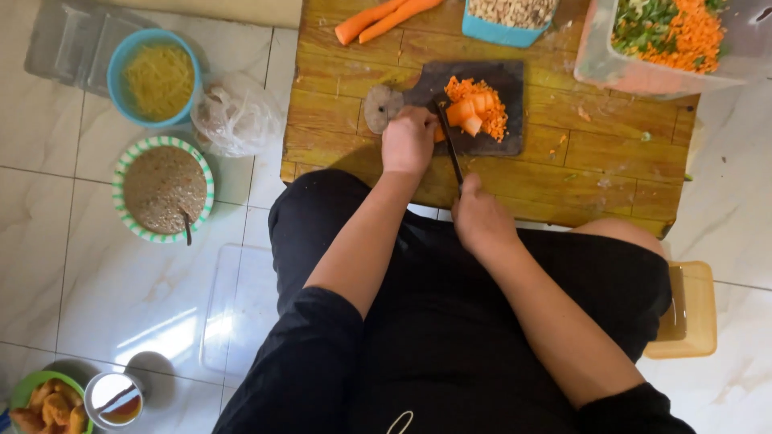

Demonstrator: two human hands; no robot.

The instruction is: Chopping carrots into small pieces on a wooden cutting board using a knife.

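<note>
The right hand [480,215] is closed around the handle of a knife [449,143], whose blade lies across the dark cutting board [498,80] on the low wooden table [611,161]. The left hand [408,141] presses down on a piece of carrot [470,108] at the blade, fingers curled over it, beside a heap of chopped carrot. Two whole carrots [386,18] lie at the table's far edge.

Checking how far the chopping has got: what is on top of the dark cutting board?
On the cutting board lie chopped carrot pieces, with the knife blade across it. The left hand covers the board's near left part; what it holds there is hidden.
</note>
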